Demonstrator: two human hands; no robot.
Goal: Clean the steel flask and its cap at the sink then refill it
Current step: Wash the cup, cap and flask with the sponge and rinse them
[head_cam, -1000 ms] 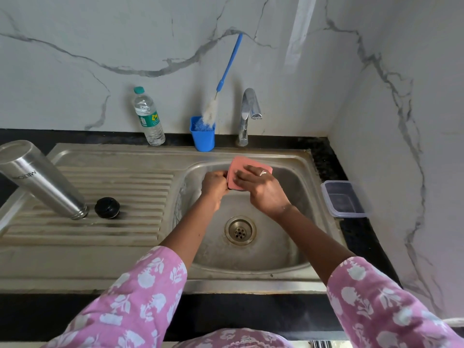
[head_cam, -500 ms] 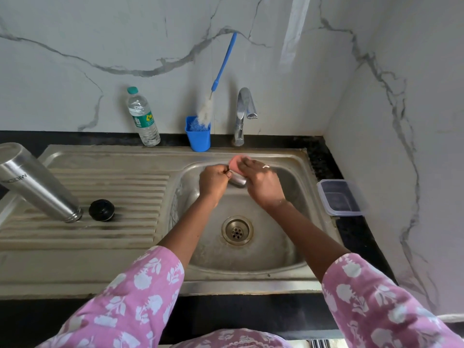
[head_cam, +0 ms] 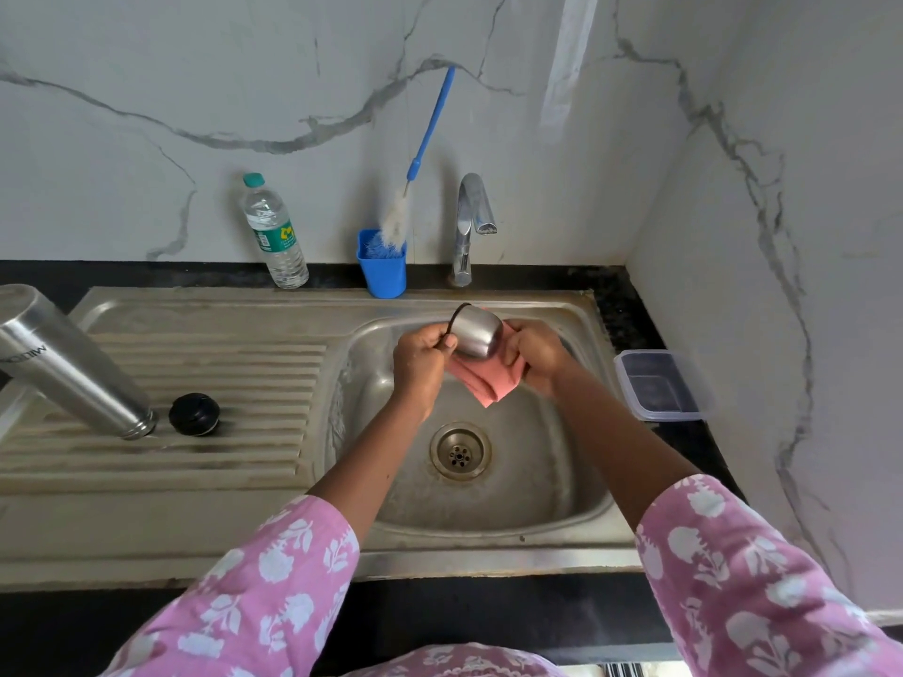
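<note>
Over the sink basin point(head_cam: 562, 486), my left hand point(head_cam: 421, 366) pinches the dark rim of the steel cap point(head_cam: 478, 333), which lies on its side with its rounded end to the right. My right hand point(head_cam: 535, 356) grips a pink cloth point(head_cam: 483, 383) against the cap's underside and right end. The steel flask point(head_cam: 63, 359) lies tilted, mouth down, on the ribbed draining board point(head_cam: 234, 383) at the left. A black inner stopper point(head_cam: 194, 414) sits beside the flask's mouth.
The tap point(head_cam: 471, 227) stands behind the basin with no water running. A blue cup point(head_cam: 382, 266) holds a long blue bottle brush point(head_cam: 420, 158). A plastic water bottle point(head_cam: 273, 234) stands left of it. A lidded clear box point(head_cam: 657, 383) sits on the black counter at the right.
The cloth covered the cap a second ago. Now the cap is turned out into view above the cloth, and the cloth hangs lower under it. Both hands stay over the basin.
</note>
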